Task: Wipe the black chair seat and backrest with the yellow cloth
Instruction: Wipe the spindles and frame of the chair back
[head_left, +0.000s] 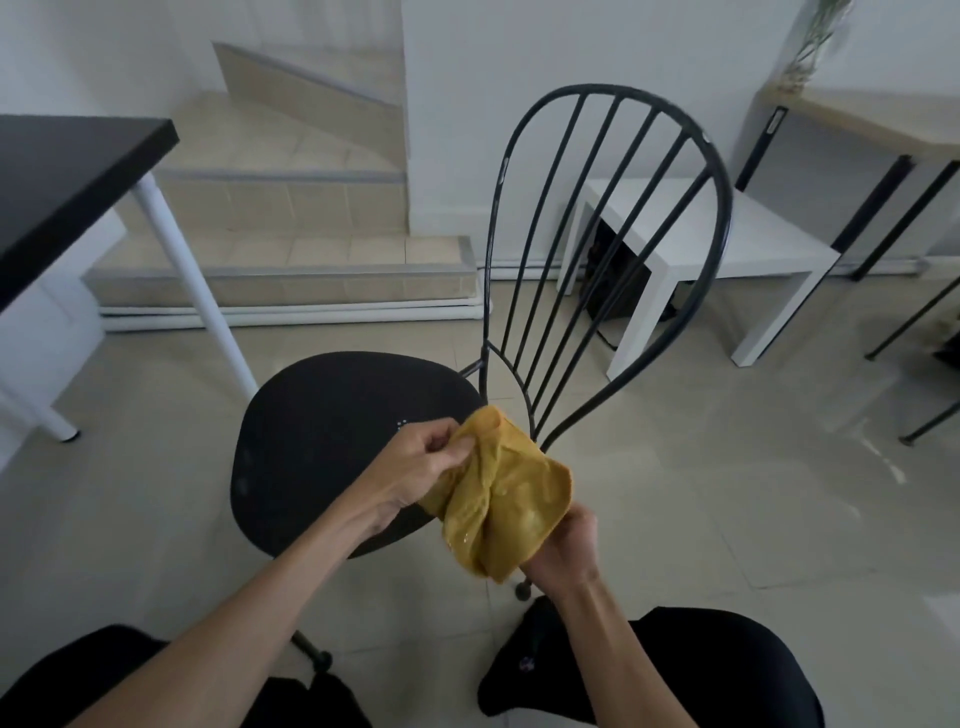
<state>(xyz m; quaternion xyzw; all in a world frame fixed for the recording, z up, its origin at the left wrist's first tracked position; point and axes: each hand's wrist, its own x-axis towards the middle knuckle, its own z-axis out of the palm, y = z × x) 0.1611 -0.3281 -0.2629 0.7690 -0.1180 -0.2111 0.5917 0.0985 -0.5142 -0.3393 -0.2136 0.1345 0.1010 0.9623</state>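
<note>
Fingers of right hand (563, 545) hidden behind cloth (498, 499); left hand (415, 465) fingertips buried in folds. Cloth and left forearm (311, 551) cover part of seat (322, 431). Left edge cuts table (62, 176), top edge plant (815, 41). Tiny white marks (401, 425) on seat too small to tell

both hands (415, 467) gripping yellow cloth (504, 499), black chair (332, 415)

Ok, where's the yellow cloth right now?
Low centre in the head view, the yellow cloth is held between the left hand and the right hand, by the edge of the black chair seat, near the base of the backrest.
</note>
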